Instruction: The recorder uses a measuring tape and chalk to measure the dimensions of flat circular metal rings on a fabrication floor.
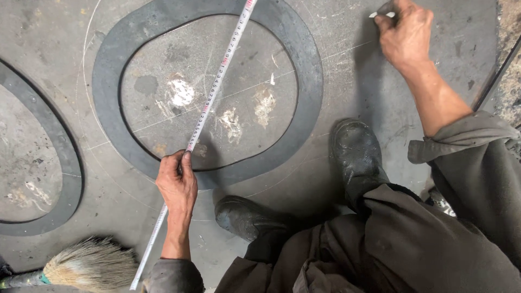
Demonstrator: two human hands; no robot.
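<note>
My left hand [177, 183] presses a white tape measure [217, 76] down on the near edge of a dark flat ring [309, 70] that lies on a grey steel plate [353, 81]. The tape runs diagonally across the ring toward the top of the view, and its loose end trails back past my left forearm. My right hand [404, 35] is at the upper right, pinching a small white piece of chalk [381, 14] against the plate beyond the ring. Faint chalk arcs and lines mark the plate.
A second dark ring [70, 179] lies at the left edge. A straw brush [89, 265] rests at the bottom left. My two black shoes [355, 152] [247, 217] stand on the plate beside the ring. The plate's edge [496, 76] runs at the right.
</note>
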